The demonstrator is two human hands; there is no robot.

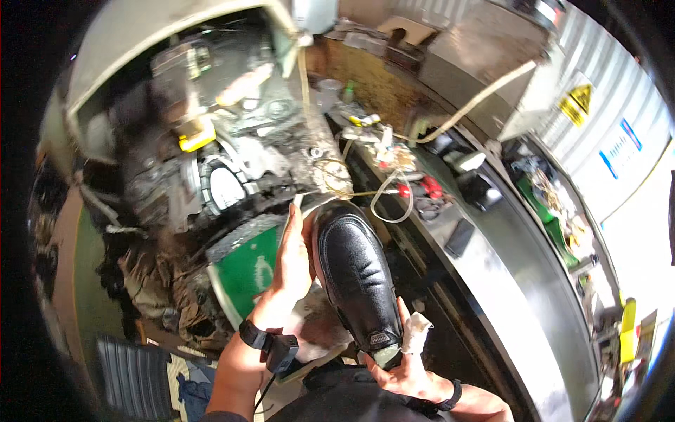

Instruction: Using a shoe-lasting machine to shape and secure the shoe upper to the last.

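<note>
A black leather shoe (355,264) is held in front of me, its toe pointing away and its heel toward my body. My right hand (404,369) grips the heel end, fingers closed around it. White wrapping (418,333) covers one finger of that hand. A pale greenish patch (387,356) shows at the shoe's opening. Along the shoe's left side lies my left hand (292,271), flat with fingers stretched upward. Its fingertips are close to the toe end, and part of the palm side is hidden. Both wrists wear black bands; a small black device (283,353) sits by the left one.
A cluttered machine with a green panel (246,271) stands ahead and left. On the right runs a metal bench (485,281) carrying a flat black object (460,238) and red-handled tools (422,187). A pale hose (478,102) arches above. Crumpled brown cloth (151,281) lies lower left.
</note>
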